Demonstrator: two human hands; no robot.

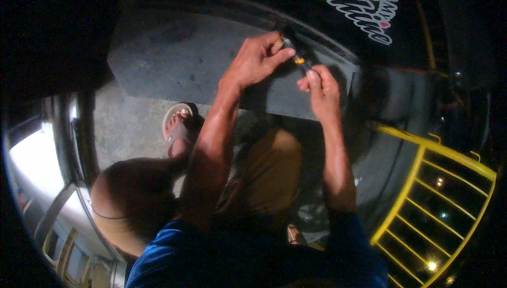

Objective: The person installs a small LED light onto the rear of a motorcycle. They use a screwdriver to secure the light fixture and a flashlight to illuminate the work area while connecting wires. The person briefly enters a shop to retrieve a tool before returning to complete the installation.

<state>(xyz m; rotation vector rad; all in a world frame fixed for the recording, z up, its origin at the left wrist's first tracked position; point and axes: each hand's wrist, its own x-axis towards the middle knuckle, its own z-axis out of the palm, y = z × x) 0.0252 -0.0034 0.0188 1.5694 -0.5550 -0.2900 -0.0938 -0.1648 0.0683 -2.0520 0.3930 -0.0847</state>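
A slim tool (300, 61), dark with a yellow band and a lighter metallic part, is held at a slant over the grey platform (158, 45), near the ledge at its back. My left hand (256, 61) is closed on its upper end, which the fingers partly hide. My right hand (322, 87) grips the dark lower end between thumb and fingers. Whether the tool's tip touches the ledge is too small to tell.
A black panel (412, 19) with white lettering and red hearts rises behind the platform. A yellow barred rail (449, 156) stands at right. At left are a bright white panel (37, 156) and a metal frame. My sandaled foot (177, 124) is on concrete below the platform.
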